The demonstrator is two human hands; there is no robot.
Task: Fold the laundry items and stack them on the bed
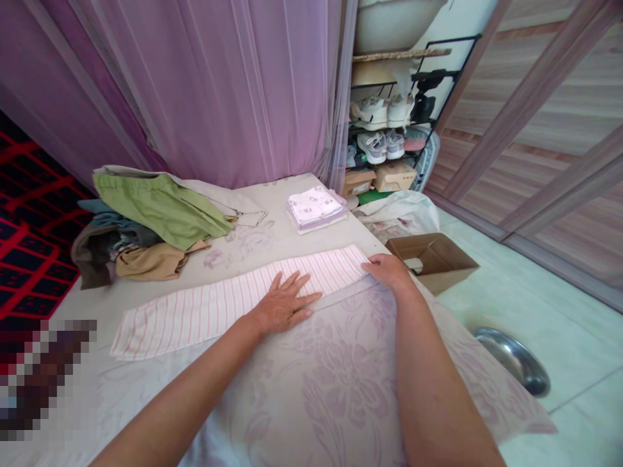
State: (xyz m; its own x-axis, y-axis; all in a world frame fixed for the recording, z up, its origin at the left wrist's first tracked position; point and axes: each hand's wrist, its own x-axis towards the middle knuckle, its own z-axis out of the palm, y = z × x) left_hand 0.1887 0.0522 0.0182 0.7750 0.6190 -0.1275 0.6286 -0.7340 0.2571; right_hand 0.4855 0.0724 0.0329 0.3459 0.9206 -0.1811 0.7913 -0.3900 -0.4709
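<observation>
A long pink-and-white striped cloth (204,311), folded into a narrow band, lies across a bed covered with a pale floral sheet (316,389). My left hand (285,303) rests flat on the middle of the band, fingers spread. At the band's right end my right hand (387,269) has its fingers curled down over the edge of the cloth.
A heap of unfolded clothes (146,224), green on top, sits at the back left. A small stack of folded cloths (315,207) lies at the far edge. On the floor to the right are an open cardboard box (433,259) and a metal bowl (513,360). A shoe rack (389,123) stands behind.
</observation>
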